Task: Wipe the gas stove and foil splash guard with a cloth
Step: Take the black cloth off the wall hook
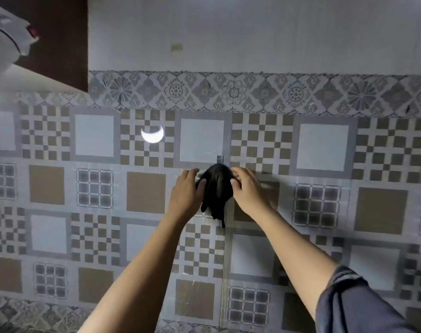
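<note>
Both hands were up at the black cloth [216, 192], which hung bunched from a small metal hook [219, 159] on the patterned wall [322, 143]. The cloth's tail drooped below the hands.

The left hand [185, 192] was on the cloth's left side, thumb laid on the fabric and fingers [192, 171] reaching toward its top edge. It looked like a grasp on the cloth. The right hand [249, 191] mirrored it on the right side, thumb on the fabric and fingers curled round the upper edge, also grasping the cloth.

Two-handed hold was probably because the cloth was looped on the hook, so both sides had to be worked at the hook. Could not tell if it was being lifted off or hung up.

Gas stove not in view, camera aimed at the wall. The wall surface was glossy, with a bright light reflection [153, 135] on it. It could be the foil splash guard, cannot confirm.

A grey sleeve [348, 299] showed on the right arm. A white appliance [5, 39] sat at upper left, blurred, type unclear.

Judgement: no wiping contact at this moment, only cloth handling at the hook.
</note>
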`<act>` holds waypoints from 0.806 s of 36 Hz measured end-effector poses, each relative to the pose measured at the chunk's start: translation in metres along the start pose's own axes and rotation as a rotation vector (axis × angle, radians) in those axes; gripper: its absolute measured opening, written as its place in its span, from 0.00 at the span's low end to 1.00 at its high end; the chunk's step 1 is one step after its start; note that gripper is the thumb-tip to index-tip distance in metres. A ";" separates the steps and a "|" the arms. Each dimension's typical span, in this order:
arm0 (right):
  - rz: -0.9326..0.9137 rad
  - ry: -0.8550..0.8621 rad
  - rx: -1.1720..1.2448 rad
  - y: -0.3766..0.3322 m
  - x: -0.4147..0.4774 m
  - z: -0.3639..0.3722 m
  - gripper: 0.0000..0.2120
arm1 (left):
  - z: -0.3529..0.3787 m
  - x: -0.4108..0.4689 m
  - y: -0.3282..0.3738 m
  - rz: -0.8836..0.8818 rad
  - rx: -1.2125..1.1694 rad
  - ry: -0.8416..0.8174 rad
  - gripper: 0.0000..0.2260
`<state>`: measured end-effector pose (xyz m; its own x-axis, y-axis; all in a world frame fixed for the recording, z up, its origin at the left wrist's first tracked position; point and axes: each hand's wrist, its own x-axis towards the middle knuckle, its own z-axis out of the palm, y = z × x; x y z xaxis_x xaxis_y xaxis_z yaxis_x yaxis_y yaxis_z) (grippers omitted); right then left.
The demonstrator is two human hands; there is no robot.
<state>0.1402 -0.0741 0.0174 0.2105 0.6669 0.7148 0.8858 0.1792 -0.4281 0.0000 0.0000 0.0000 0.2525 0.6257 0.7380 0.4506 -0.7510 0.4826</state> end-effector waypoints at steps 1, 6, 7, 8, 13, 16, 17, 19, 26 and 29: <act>-0.003 0.024 0.016 0.005 0.003 0.004 0.15 | 0.004 0.002 -0.004 -0.006 -0.031 0.020 0.18; 0.022 0.129 0.040 0.016 0.009 0.021 0.11 | 0.020 0.010 -0.013 -0.031 -0.116 0.106 0.11; 0.018 0.154 0.052 0.018 0.010 0.023 0.10 | 0.022 0.011 -0.014 -0.038 -0.136 0.119 0.10; 0.022 0.176 0.051 0.017 0.012 0.025 0.09 | 0.022 0.011 -0.013 -0.046 -0.144 0.128 0.10; 0.087 0.213 0.053 0.017 0.021 0.030 0.06 | 0.025 0.014 -0.014 -0.055 -0.189 0.137 0.06; 0.099 0.220 0.010 0.014 0.024 0.026 0.07 | 0.021 0.016 -0.012 -0.059 -0.205 0.166 0.06; 0.097 0.230 0.000 0.012 0.025 0.023 0.07 | 0.018 0.016 -0.012 -0.060 -0.215 0.180 0.06; 0.097 0.251 0.008 0.008 0.028 0.017 0.08 | 0.013 0.017 -0.010 -0.055 -0.220 0.201 0.07; 0.022 0.255 0.030 -0.016 0.026 -0.017 0.09 | -0.014 0.008 -0.002 -0.054 -0.242 0.220 0.07; -0.019 0.219 0.022 -0.028 0.015 -0.032 0.09 | -0.025 -0.008 0.003 -0.048 -0.270 0.193 0.05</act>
<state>0.1315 -0.0922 0.0578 0.2808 0.4910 0.8247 0.8815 0.2079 -0.4239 -0.0216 -0.0129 0.0071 0.0582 0.6299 0.7745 0.2083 -0.7664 0.6076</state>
